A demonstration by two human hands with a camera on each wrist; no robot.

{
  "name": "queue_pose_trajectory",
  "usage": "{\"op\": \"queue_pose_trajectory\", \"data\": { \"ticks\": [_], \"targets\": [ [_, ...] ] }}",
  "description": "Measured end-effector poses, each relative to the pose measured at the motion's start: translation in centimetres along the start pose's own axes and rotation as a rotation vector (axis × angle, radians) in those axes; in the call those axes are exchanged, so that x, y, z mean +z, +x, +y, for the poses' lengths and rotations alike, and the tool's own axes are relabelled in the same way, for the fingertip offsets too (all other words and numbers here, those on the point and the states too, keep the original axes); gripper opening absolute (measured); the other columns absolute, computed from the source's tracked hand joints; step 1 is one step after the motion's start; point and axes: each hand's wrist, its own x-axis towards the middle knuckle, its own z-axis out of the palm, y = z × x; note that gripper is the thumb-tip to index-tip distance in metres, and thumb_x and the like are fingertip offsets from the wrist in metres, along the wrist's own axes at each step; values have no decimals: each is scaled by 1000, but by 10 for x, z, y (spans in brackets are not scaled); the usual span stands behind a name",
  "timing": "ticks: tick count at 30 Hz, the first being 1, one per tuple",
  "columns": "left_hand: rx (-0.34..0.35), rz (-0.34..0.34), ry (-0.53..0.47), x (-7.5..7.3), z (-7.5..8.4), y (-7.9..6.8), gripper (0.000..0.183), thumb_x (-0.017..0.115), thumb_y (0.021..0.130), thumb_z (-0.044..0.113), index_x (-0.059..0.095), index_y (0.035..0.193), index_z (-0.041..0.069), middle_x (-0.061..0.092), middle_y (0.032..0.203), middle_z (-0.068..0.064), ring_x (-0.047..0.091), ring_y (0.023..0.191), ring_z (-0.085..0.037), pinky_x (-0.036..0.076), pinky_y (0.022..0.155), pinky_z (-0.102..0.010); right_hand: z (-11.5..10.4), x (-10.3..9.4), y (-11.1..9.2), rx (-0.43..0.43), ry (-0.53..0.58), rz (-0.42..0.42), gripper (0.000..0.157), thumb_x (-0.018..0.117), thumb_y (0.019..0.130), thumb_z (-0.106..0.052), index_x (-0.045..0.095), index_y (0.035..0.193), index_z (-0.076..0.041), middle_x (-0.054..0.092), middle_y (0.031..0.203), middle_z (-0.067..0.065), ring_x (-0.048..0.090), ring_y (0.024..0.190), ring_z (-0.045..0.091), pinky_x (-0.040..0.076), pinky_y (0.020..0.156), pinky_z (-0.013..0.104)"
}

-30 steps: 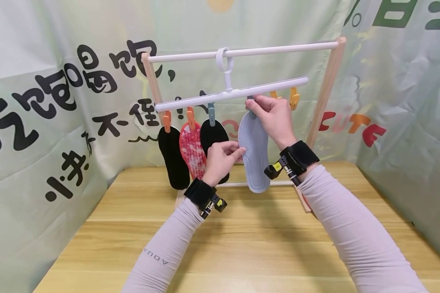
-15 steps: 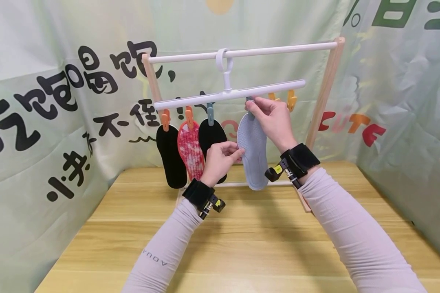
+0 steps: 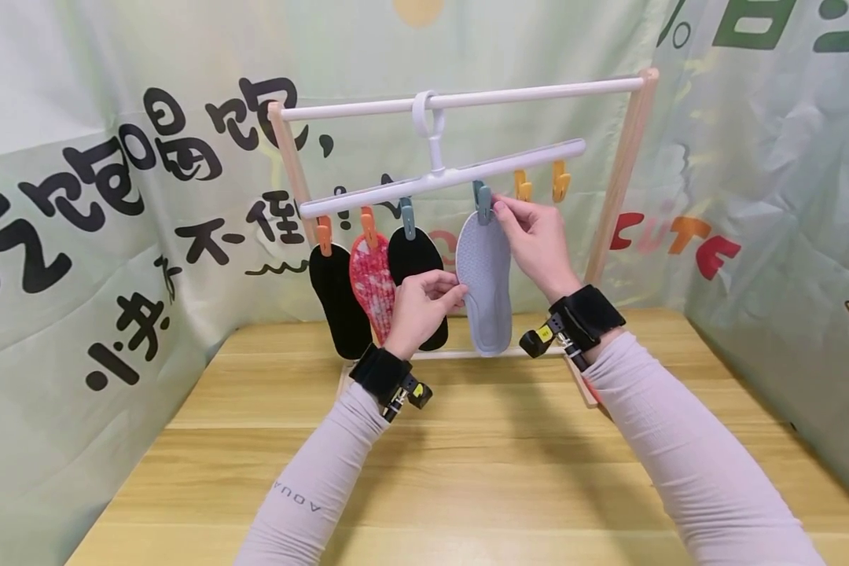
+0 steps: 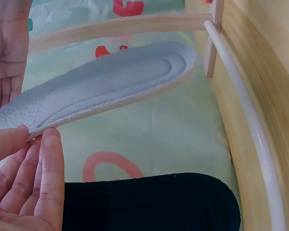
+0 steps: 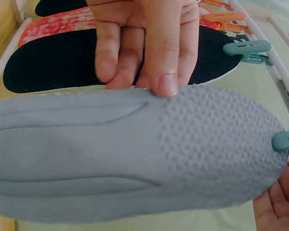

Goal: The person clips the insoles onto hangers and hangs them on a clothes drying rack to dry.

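A grey insole (image 3: 484,291) hangs by its toe end from a blue-green clip (image 3: 483,203) under the white hanger bar (image 3: 446,179). My left hand (image 3: 420,310) pinches the insole's left edge between thumb and fingers, plain too in the left wrist view. Just right of the clip is my right hand (image 3: 538,242), fingers loosely bent beside the insole's upper right edge; the right wrist view shows only part of it, and the clip is out of its fingers. Left of the grey insole hang a black insole (image 3: 417,251), a red-and-white insole (image 3: 371,275) and another black insole (image 3: 339,306).
Orange clips (image 3: 324,236) hold the two leftmost insoles. Two yellow clips (image 3: 523,186) hang on the bar's right half. The hanger hooks over the top rail of a wood-and-white rack (image 3: 626,173) on a wooden table (image 3: 424,479), with printed cloth behind.
My right hand has let go of the blue-green clip and shifted slightly right. The bar's right end has risen and the grey insole with it. My left hand still pinches the insole.
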Motion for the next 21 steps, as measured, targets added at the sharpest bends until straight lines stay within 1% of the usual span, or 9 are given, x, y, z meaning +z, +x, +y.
{"op": "queue_pose_trajectory", "data": {
  "ticks": [2,5,7,9,11,14,17,21],
  "targets": [
    [-5,-4,-1,0,10,-3,15,70,86,2,67,94,-10,68,83,-20,68,72,-36,57,61,-29,1,-2,-2,4,-23,2,29,57,98,-12,65,122,2,65,117,14,62,104,17,49,86,24],
    [-7,-3,15,0,26,-7,15,68,87,-2,65,96,-14,67,85,-26,66,74,-40,58,62,-31,19,-3,-1,13,-43,0,29,58,98,-20,67,122,-5,66,117,8,61,106,13,49,88,26],
    [-6,3,14,1,26,-8,16,68,86,-3,65,96,-15,67,85,-26,66,74,-41,58,63,-32,32,-4,0,23,-49,-4,31,59,98,-25,67,122,-9,66,117,4,61,106,9,49,88,26],
    [-4,13,12,1,26,-8,16,68,86,-3,65,96,-15,66,85,-27,66,74,-42,58,62,-33,36,-6,-2,36,-41,-19,33,58,97,-28,67,124,-11,65,118,3,62,105,8,50,87,25],
    [-3,19,9,1,26,-8,16,68,86,-3,65,97,-15,66,86,-28,65,74,-43,58,62,-32,39,-7,-4,38,-22,-28,33,58,97,-28,67,124,-10,65,118,4,63,103,9,50,86,25],
    [9,28,5,2,20,-7,17,69,86,-2,65,97,-15,66,86,-28,65,74,-43,57,61,-30,40,-10,-8,41,12,-39,33,59,97,-26,66,124,-8,66,118,5,65,100,12,51,84,25],
    [29,37,-2,2,7,-3,17,70,86,0,66,96,-13,67,85,-26,65,73,-43,57,60,-30,40,-11,-11,43,39,-45,33,60,97,-25,66,124,-7,66,118,5,66,98,13,52,82,26],
    [43,53,-5,3,-10,1,15,72,85,5,69,94,-7,69,82,-18,67,71,-38,58,61,-33,42,-14,-15,62,61,-56,34,60,96,-26,66,124,-7,66,118,6,66,97,13,53,81,28]
  ]
}}
